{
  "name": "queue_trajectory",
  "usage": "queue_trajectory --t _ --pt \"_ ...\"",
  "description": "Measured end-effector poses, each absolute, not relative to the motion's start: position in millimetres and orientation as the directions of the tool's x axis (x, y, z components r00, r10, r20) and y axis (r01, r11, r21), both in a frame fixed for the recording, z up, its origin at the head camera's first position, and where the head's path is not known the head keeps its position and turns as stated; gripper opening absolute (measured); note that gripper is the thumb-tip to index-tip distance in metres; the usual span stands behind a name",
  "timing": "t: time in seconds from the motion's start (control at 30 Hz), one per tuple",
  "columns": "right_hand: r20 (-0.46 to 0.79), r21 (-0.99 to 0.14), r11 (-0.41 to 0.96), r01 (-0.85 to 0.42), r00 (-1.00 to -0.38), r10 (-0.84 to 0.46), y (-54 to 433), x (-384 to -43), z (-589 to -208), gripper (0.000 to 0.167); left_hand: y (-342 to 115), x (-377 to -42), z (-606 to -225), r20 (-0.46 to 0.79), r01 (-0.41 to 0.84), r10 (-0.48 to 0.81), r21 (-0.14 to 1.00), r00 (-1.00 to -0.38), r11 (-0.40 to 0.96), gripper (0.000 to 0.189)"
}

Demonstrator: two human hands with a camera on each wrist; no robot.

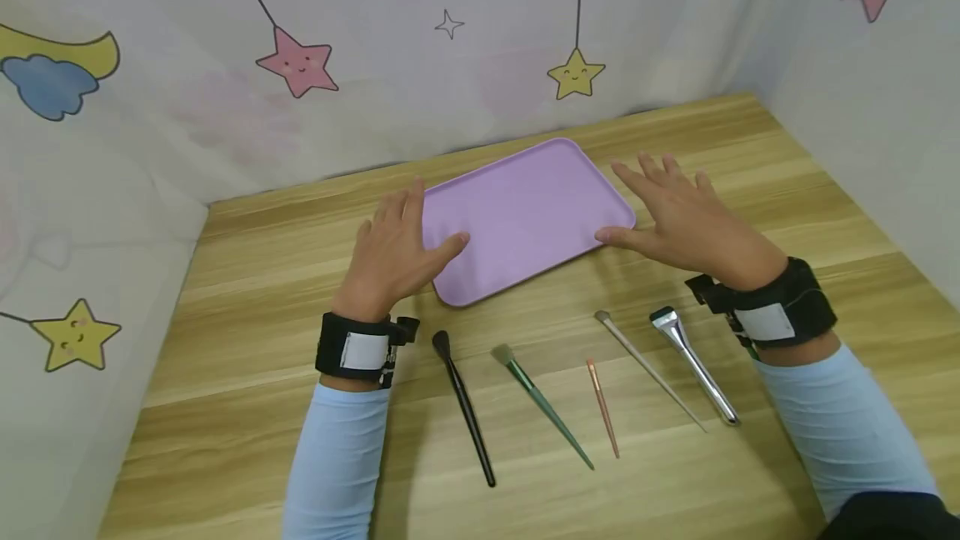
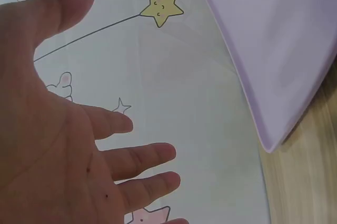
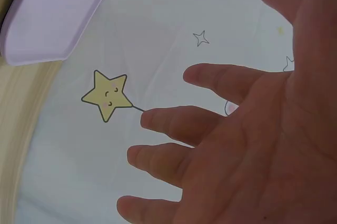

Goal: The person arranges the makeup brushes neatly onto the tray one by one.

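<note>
A purple tray (image 1: pixel 525 215) lies at a slant near the back of the wooden table. My left hand (image 1: pixel 397 252) hovers over its left end, fingers spread and palm bare in the left wrist view. At the tray's right end is my right hand (image 1: pixel 686 219), its fingers spread too, the thumb overlapping the tray edge in the head view. Neither hand holds anything. In front of the tray several makeup brushes lie in a loose row: a black brush (image 1: pixel 465 408), a green brush (image 1: pixel 542 405), a small pink brush (image 1: pixel 603 408), a thin beige-tipped brush (image 1: pixel 651 371) and a silver flat-headed brush (image 1: pixel 696 367).
The wooden table (image 1: pixel 247 340) meets a white cloth backdrop (image 1: pixel 450 90) printed with stars along its back and sides. Both wrists wear a black strap, the left strap (image 1: pixel 360 348) close above the black brush.
</note>
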State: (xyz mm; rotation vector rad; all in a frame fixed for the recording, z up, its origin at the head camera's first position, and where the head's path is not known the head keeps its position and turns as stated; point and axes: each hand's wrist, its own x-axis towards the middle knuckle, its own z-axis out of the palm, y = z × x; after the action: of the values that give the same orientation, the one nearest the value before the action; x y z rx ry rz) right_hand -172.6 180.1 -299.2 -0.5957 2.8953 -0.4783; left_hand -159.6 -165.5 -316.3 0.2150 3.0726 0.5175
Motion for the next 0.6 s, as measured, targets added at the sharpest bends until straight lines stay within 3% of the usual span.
queue_trajectory --t 0.6 --pt "-0.184 -0.324 0.893 -0.314 -0.905 -0.385 185.8 -174.8 -299.7 0.097 -178.2 -178.8 -353.7 -0.165 -0.046 0.002 0.285 -0.986 0.957 0.102"
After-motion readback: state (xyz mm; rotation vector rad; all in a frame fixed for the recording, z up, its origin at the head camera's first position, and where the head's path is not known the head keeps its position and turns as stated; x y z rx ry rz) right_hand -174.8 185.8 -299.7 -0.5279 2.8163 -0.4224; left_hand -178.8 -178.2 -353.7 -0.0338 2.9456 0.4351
